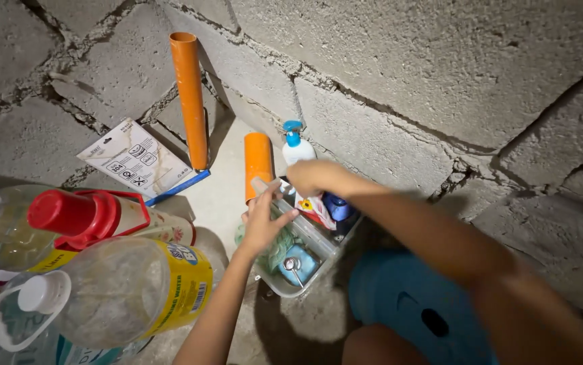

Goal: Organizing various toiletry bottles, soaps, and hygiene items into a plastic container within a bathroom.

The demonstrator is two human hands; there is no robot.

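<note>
- The person's left hand [262,223] is hovering over a grey plastic caddy [318,238], palm down, its fingers loosely closed around a small pale object [265,186] that is pointing up toward the short orange pipe; what the object is cannot be told.
- The right hand [309,177] is reaching across from the right, fingers curled into a closed grip just above the caddy's far end; whatever it is gripping is hidden beneath it.
- The caddy is sitting on the concrete floor at the foot of a grey block wall [406,74], just beside the short orange pipe.
- Inside the caddy, a green mesh scrubber [279,249] is lying under the left hand, a small blue container with a metal cap [297,263] is resting at the near end, and a dark blue bottle [337,206] is standing at the far end beside a red-and-white packet [313,208].
- A white pump bottle with a blue nozzle [296,145] is standing upright against the wall, just behind the right hand.
- A short orange pipe [258,162] and a tall orange pipe [190,98] are rising from the floor, well apart from each other.
- A printed card [136,159] is leaning on the wall left of the tall pipe.
- Clear plastic bottles [122,290], one with a red cap [68,213], are crowding the near left.
- A blue stool [413,304] is showing beneath the right forearm.
</note>
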